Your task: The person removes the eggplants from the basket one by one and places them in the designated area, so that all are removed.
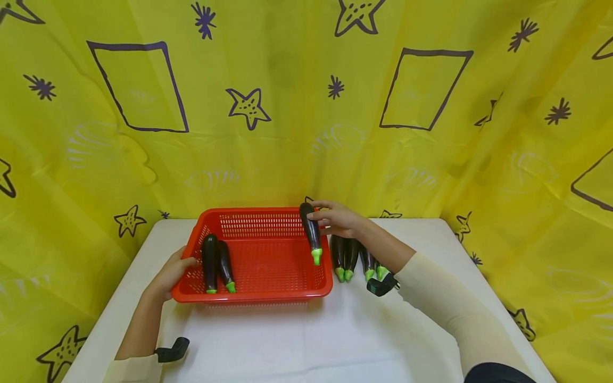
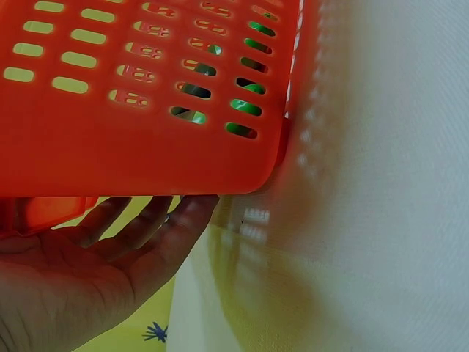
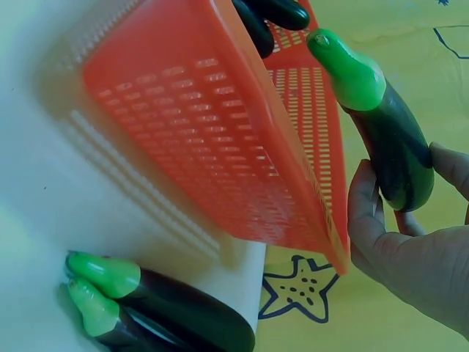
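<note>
A red plastic basket (image 1: 268,266) with slotted walls sits on the table, two dark eggplants (image 1: 209,263) lying side by side at its left end. My left hand (image 1: 174,271) grips the basket's left rim, its fingers (image 2: 176,220) curled beneath the edge. Over the basket's right end my right hand (image 1: 337,219) holds another eggplant (image 1: 311,231) by its rounded dark end. In the right wrist view, thumb and fingers pinch that held eggplant (image 3: 396,147), and its green cap points toward the basket's inside.
Several more eggplants (image 1: 345,258) lie on the white-covered table (image 1: 306,340) just right of the basket, partly under my right forearm. A yellow curtain (image 1: 287,159) with drawn stars stands behind the table and along both sides.
</note>
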Demonstrator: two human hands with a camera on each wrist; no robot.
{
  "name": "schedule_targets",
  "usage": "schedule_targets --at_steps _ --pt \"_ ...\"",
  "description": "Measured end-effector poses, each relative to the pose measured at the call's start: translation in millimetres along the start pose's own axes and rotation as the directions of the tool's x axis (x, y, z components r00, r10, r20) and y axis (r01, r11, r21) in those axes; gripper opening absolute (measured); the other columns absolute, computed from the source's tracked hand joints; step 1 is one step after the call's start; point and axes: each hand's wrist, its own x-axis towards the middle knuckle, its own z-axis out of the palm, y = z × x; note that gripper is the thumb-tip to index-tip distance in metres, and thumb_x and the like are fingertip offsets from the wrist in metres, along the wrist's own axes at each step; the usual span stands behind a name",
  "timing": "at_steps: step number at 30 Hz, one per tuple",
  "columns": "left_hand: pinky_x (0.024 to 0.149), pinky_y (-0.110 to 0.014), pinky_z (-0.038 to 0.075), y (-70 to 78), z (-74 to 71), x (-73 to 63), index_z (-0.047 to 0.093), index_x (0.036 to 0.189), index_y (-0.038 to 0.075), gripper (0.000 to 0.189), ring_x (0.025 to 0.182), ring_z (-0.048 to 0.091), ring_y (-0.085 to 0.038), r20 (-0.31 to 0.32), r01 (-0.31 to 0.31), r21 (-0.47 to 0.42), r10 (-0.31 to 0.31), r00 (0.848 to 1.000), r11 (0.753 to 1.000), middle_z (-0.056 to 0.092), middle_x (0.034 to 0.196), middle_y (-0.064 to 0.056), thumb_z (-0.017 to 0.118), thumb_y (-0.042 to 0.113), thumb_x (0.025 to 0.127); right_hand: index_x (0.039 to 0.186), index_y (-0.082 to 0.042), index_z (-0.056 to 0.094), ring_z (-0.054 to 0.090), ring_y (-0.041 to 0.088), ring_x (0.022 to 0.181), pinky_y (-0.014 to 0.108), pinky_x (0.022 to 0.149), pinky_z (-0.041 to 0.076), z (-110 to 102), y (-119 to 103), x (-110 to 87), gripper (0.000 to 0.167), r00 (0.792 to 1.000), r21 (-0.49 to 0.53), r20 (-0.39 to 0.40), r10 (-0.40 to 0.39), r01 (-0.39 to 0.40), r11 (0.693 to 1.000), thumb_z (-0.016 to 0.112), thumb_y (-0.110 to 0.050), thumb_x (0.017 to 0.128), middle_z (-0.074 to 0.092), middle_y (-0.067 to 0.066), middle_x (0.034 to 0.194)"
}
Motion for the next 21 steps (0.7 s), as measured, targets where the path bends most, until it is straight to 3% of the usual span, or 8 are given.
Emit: schedule_targets --at_steps 7,21 --pt "0.086 -0.049 0.061 0.5 -0.6 0.1 0.02 0.156 -0.011 0.058 0.105 0.068 -0.024 0.001 -0.018 0.0 0.018 1.0 1.0 0.045 0.142 -0.036 0.039 0.003 0.103 0.16 -0.002 0.032 0.062 0.025 0.103 0.051 0.107 0.047 -8.9 1.3 -8.4 0.061 1.0 0.029 -0.024 -0.013 0.014 0.999 0.056 -0.005 0.105 0.059 0.013 0.127" --pt "0.087 -0.047 0.061 0.6 -0.6 -0.1 0.021 0.153 -0.013 0.056 0.105 0.067 -0.023 -0.003 -0.02 0.005 0.02 1.0 1.0 0.045 0.141 -0.035 0.039 0.003 0.102 0.162 -0.006 0.03 0.054 0.031 0.118 0.056 0.114 0.041 -30.5 14.6 -24.1 0.061 0.997 0.063 -0.072 -0.034 0.038 0.997 0.055 -0.006 0.106 0.053 0.015 0.137"
